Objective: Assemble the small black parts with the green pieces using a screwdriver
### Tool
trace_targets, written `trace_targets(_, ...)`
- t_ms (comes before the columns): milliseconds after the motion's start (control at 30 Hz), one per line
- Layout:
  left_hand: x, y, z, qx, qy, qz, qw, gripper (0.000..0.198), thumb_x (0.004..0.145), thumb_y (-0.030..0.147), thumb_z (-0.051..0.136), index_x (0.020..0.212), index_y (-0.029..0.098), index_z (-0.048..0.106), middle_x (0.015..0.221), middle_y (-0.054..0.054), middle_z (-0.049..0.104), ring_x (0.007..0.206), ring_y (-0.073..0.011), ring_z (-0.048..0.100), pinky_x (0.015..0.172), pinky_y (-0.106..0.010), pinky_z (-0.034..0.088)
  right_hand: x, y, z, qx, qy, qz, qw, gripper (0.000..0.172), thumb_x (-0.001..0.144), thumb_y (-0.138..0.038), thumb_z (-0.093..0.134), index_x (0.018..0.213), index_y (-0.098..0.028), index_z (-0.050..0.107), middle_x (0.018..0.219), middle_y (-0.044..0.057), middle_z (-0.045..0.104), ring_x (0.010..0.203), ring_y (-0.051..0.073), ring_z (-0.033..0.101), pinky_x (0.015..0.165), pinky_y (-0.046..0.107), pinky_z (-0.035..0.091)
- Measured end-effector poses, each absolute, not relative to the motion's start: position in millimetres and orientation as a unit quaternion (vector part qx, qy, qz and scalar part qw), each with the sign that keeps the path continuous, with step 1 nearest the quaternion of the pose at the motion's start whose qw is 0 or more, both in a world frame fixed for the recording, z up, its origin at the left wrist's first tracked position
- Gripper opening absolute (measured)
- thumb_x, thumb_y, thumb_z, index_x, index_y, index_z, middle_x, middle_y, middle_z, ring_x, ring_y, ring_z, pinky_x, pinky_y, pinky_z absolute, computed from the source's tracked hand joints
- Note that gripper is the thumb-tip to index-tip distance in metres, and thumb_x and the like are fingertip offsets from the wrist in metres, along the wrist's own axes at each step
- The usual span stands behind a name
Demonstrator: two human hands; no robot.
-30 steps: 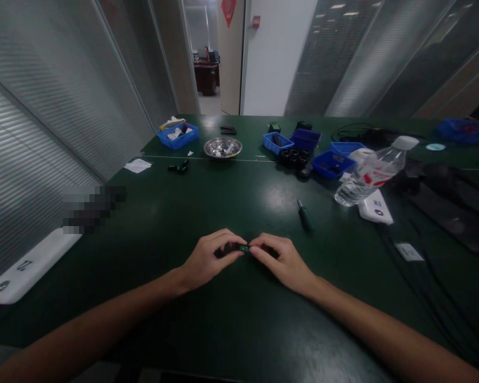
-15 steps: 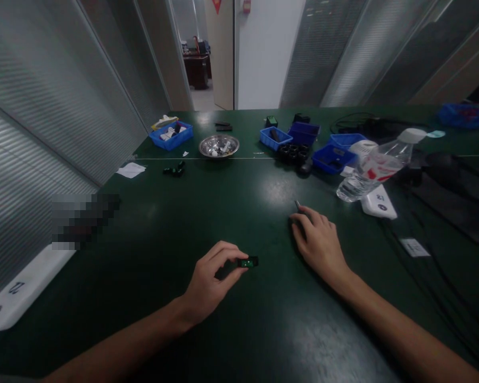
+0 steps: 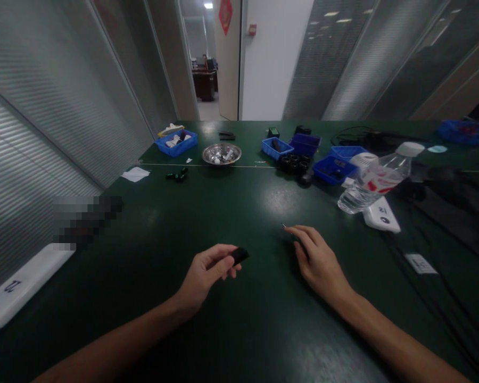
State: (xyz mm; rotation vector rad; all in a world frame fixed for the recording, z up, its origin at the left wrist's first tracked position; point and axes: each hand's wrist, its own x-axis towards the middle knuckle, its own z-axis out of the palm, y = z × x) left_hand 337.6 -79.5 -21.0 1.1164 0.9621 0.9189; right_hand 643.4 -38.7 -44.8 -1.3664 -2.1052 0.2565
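My left hand (image 3: 205, 271) is closed, pinching a small black rectangular piece (image 3: 240, 255) between thumb and fingers just above the dark green table. Its plain black side faces me now; the green circuit board seen on it a moment ago is turned out of sight. To the right, my right hand (image 3: 321, 260) hangs low over the table, fingers bent and pressed together. A thin metal tool (image 3: 283, 226) pokes out beyond its fingertips. Most of that tool is hidden, so its exact kind does not show. The two hands are apart.
A metal bowl (image 3: 222, 161) of small pieces stands ahead, with small dark parts (image 3: 177, 175) left of it. Blue trays (image 3: 276, 148) and black rings (image 3: 294, 163) are farther right. A water bottle (image 3: 355, 197), white device (image 3: 382, 215) and cables lie right.
My left hand has turned the black piece over, hiding its green board, and shifted slightly left. My right hand has moved a little left and toward me with the metal tool.
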Motion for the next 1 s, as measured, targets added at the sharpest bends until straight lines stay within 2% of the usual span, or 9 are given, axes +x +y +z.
trace_targets(167,341,-78,-20,0.444,0.425,0.437,0.656,0.037,0.099,0.044,0.063,0.118,0.013,0.069,0.093,-0.007,0.069,0.077,-0.0149,0.057,0.071,-0.029,0.044,645,-39,-39,-0.510,-0.794,0.113,0.312,0.036,0.104,-0.028,0.043,0.138,-0.026,0.054,0.132,0.011,0.061,0.118,0.028,0.062,0.102,0.045,0.055)
trace_targets(400,339,-80,-23,0.470,0.413,0.430,0.651,0.030,0.099,0.039,0.065,0.118,0.016,0.069,0.097,-0.007,0.069,0.080,-0.0144,0.058,0.074,-0.029,0.047,647,-42,-38,-0.503,-0.785,0.165,0.323,0.037,0.102,-0.032,0.050,0.139,-0.027,0.054,0.124,0.009,0.067,0.107,0.026,0.067,0.094,0.045,0.058)
trace_targets(600,336,-88,-22,0.555,0.396,0.381,0.624,0.027,0.095,0.027,0.070,0.121,0.025,0.069,0.122,-0.005,0.065,0.112,-0.0211,0.062,0.097,-0.036,0.050,631,-57,-27,-0.403,-0.824,0.231,0.324,0.036,0.105,-0.028,0.048,0.140,-0.027,0.055,0.131,0.008,0.065,0.115,0.023,0.065,0.099,0.041,0.056)
trace_targets(700,339,-91,-22,0.590,0.405,0.383,0.584,0.023,0.094,0.027,0.070,0.118,0.024,0.071,0.119,-0.005,0.063,0.107,-0.0212,0.063,0.095,-0.037,0.052,623,-66,-22,-0.351,-0.839,0.257,0.327,0.031,0.103,-0.027,0.054,0.133,-0.025,0.060,0.123,0.007,0.069,0.110,0.021,0.067,0.096,0.037,0.056)
trace_targets(833,344,-92,-25,0.600,0.422,0.406,0.546,0.021,0.092,0.025,0.071,0.113,0.023,0.072,0.115,-0.005,0.061,0.102,-0.0202,0.063,0.092,-0.036,0.054,622,-72,-23,-0.320,-0.846,0.273,0.328,0.025,0.101,-0.029,0.060,0.124,-0.023,0.065,0.110,0.007,0.072,0.096,0.019,0.070,0.083,0.032,0.057)
trace_targets(1000,347,-93,-24,0.609,0.426,0.388,0.546,0.021,0.092,0.025,0.071,0.113,0.022,0.072,0.114,-0.006,0.061,0.096,-0.0183,0.062,0.087,-0.034,0.054,622,-72,-26,-0.279,-0.869,0.276,0.300,0.025,0.103,-0.030,0.057,0.126,-0.023,0.066,0.101,0.006,0.073,0.086,0.016,0.069,0.075,0.028,0.055)
